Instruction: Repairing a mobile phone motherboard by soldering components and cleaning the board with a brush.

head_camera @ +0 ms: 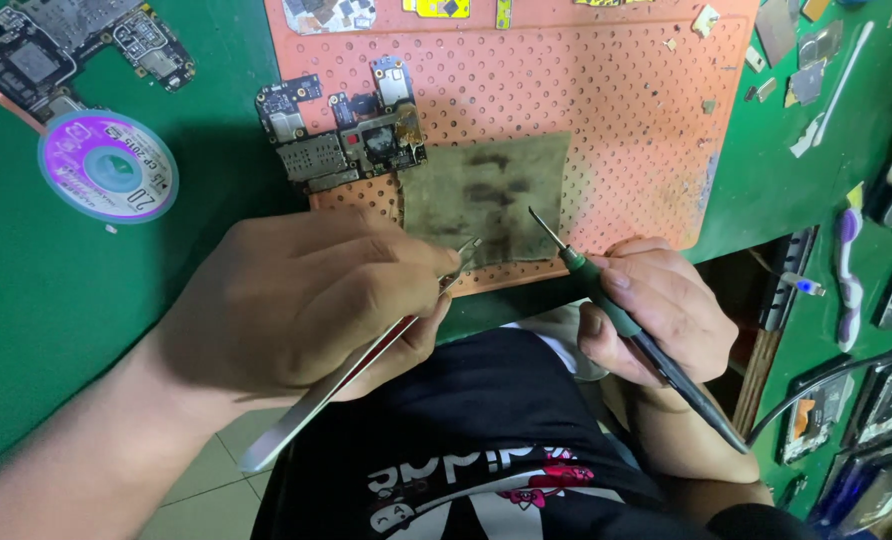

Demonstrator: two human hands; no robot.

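Observation:
My left hand (pixel 306 300) grips metal tweezers (pixel 366 350); their tips reach a stained grey-green cloth pad (pixel 486 195) at the near edge of an orange perforated mat (pixel 616 110). My right hand (pixel 656 310) holds a soldering iron (pixel 626 320) with a green grip and black handle. The iron's thin tip points up-left over the cloth's right side. A phone circuit board (pixel 341 135) lies on the mat's left edge, beyond my left hand. The tweezer tips and iron tip are a short way apart.
A purple spool of solder wick (pixel 108 165) and another circuit board (pixel 41 50) lie on the green bench at left. Small metal parts, tools and phone pieces (pixel 886 400) crowd the right side. The iron's cable (pixel 826 385) trails right. Below is my dark shirt.

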